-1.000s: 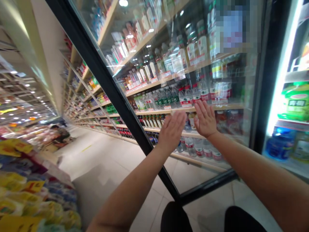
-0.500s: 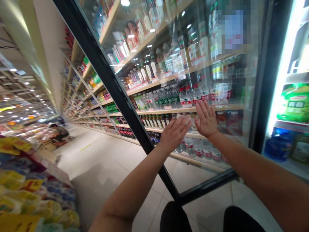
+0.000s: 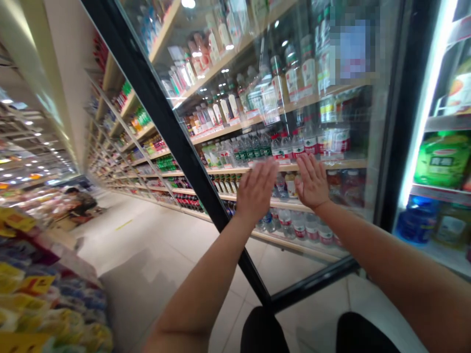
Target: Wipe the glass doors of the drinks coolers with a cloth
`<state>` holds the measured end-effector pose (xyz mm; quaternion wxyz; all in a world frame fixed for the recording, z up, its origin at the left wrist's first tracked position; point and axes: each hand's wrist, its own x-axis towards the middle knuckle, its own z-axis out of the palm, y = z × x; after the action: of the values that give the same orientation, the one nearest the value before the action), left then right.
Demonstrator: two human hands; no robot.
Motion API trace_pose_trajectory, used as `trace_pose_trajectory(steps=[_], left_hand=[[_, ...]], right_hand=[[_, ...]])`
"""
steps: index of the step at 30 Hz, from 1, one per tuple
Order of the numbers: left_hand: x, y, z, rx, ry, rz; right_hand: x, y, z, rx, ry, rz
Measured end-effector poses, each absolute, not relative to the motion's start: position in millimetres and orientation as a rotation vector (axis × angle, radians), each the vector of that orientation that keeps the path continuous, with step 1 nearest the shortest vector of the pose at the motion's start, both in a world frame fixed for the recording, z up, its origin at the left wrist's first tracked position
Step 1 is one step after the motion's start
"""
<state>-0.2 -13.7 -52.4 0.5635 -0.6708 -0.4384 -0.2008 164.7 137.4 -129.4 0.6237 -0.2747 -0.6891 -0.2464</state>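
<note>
A black-framed glass cooler door [image 3: 172, 137] stands swung out in front of me. My left hand [image 3: 255, 191] lies flat against its glass, fingers spread and pointing up. My right hand [image 3: 312, 182] presses the same pane just to the right, palm on the glass. Neither hand holds anything. The glass reflects store shelves of bottles [image 3: 253, 147].
The lit cooler interior [image 3: 441, 162] with green and blue bottles is at the right. Long shelves [image 3: 125, 147] run down the aisle on the left. A display of yellow and blue packs [image 3: 40, 299] sits at lower left. A person [image 3: 79, 201] is far down the aisle.
My left hand has lifted and flattened upright on the glass. The door and my view have shifted slightly left; my right hand stays pressed on the pane.
</note>
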Motion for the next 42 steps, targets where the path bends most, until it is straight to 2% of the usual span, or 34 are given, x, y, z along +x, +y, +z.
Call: trace_pose_trajectory(steps=[3,8,13,16,21,24,28,31,34,36,40,42], left_hand=[[-7.1,-13.1,-25.0,-1.424,-1.084,-0.702],[-14.7,-9.5,-23.6,-1.546,-0.898,-0.641],[-18.7,-3.1,-29.9,-1.535,-0.746,-0.777],[-20.3,-1.9,-30.0,-1.545,-0.74,-0.846],[-21.0,-6.9,-34.0,-1.507,-0.759,-0.688],[-16.2,-9.1,-34.5,-1.387,-0.783,-0.626],[-0.2,-11.7,-42.0,-1.362,-1.181,-0.677],[10.2,-17.0,-63.7,-1.403,-1.377,-0.694],[9.8,-19.7,-92.1,-1.45,-1.374,-0.625],[4.5,-17.8,-104.9,-1.444,-1.361,-0.562],[-4.7,-12.0,-109.4,-1.4,-1.34,-0.529],[-6.3,-10.1,-107.9,-1.402,-1.338,-0.544]], right_hand=[[164.2,136.9,-130.7,-0.623,-1.581,-0.54],[169.6,116.7,-111.7,-0.568,-1.581,-0.451],[163.3,83.5,-56.8,-0.13,-1.74,-0.516],[149.5,75.1,-42.4,0.009,-1.882,-0.518],[149.6,83.7,-45.7,-0.082,-1.768,-0.474],[165.5,100.0,-24.7,-0.152,-1.702,-0.475],[181.2,118.7,0.3,-0.258,-1.561,-0.353],[185.4,118.7,-17.2,-0.21,-1.633,-0.327],[189.0,114.9,-37.9,-0.164,-1.772,-0.415],[190.4,114.3,-33.4,-0.191,-1.833,-0.5],[180.2,113.0,-5.9,-0.266,-1.777,-0.551],[168.2,109.7,-13.6,-0.232,-1.744,-0.522]])
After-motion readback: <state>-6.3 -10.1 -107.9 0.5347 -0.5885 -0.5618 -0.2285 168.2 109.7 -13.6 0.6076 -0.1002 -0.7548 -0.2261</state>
